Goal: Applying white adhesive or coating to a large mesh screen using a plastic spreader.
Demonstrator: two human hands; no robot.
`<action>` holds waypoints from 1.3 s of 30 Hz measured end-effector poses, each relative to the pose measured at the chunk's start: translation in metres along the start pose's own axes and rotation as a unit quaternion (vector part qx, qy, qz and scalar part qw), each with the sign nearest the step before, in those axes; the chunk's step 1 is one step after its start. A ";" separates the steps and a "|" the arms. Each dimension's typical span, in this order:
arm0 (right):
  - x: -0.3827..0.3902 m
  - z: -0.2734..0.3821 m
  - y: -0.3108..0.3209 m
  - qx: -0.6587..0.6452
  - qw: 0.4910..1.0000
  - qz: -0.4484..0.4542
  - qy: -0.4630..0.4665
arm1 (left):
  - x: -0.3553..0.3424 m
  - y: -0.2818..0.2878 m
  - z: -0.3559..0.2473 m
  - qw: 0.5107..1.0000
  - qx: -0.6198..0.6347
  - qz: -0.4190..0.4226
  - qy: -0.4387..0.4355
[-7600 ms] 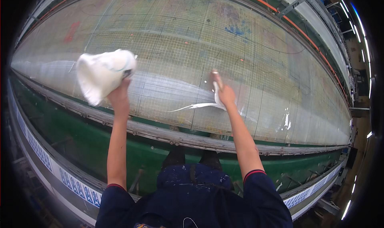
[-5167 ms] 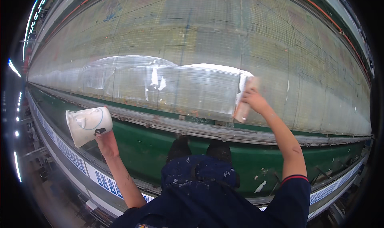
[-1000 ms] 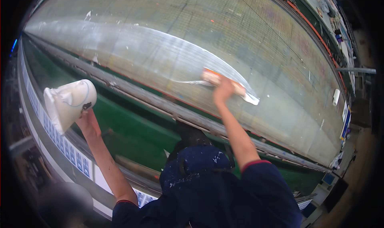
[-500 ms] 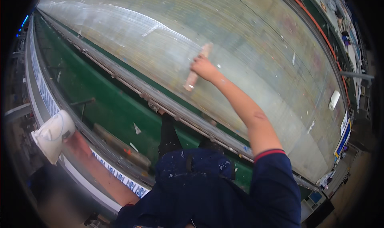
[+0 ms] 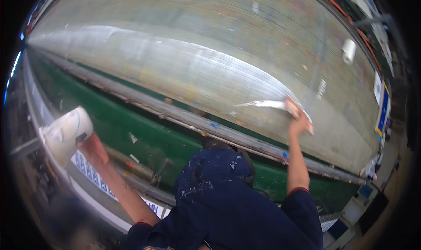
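Note:
My left hand (image 5: 94,147) grips a white tub (image 5: 66,133) with pale, smeared contents about its rim, held out over the gap on the near side. My right hand (image 5: 299,123) is closed on a flat, pinkish-orange scraper (image 5: 292,105), pressed to the long, greyish grid-marked table (image 5: 184,8) at the lower right. A streak of white paste (image 5: 263,103) trails leftward from the scraper, and a glossy whitish band (image 5: 144,52) runs along the near part of the table to the far left.
A white roll (image 5: 348,51) lies near the table's far right. A metal rail (image 5: 171,114) runs along the near edge, above a green trough (image 5: 114,114). An orange pipe (image 5: 331,0) follows the far side. Panels and clutter (image 5: 364,193) stand beyond the right end.
My right hand has moved to the right along the table with the scraper, which is now angled the other way. The tub appears slightly higher in view. The whole view has shifted.

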State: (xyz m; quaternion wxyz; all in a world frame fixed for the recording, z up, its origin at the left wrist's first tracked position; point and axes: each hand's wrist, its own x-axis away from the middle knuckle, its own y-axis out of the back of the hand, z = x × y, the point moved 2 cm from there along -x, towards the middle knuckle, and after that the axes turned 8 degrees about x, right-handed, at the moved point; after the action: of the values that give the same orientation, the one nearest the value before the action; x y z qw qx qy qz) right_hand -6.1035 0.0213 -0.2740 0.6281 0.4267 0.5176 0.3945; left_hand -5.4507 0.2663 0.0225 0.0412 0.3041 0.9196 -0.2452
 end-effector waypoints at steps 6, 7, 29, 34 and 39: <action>-0.011 0.152 -0.069 -0.240 0.956 0.042 0.166 | 0.126 -0.008 0.032 0.993 -0.117 -0.004 0.029; -0.013 0.182 -0.068 -0.243 0.938 0.108 0.222 | 0.153 -0.032 0.037 0.993 -0.110 -0.005 0.038; -0.200 -0.615 0.020 -0.040 0.842 0.213 0.493 | 0.611 -0.504 0.079 0.993 0.069 -0.052 0.078; -0.196 -0.913 0.036 0.024 0.979 0.177 0.094 | 0.682 -0.612 0.107 0.993 0.096 0.043 0.059; -0.169 -0.981 0.027 0.033 0.965 0.121 -0.231 | 0.794 -0.624 0.104 0.993 0.061 0.066 0.078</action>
State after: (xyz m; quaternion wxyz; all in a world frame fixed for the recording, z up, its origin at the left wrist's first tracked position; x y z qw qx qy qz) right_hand -7.0987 -0.0033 -0.2934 0.6634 0.5867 0.3153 0.3408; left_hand -6.4645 0.2111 0.0192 -0.0328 0.3838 0.8816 -0.2728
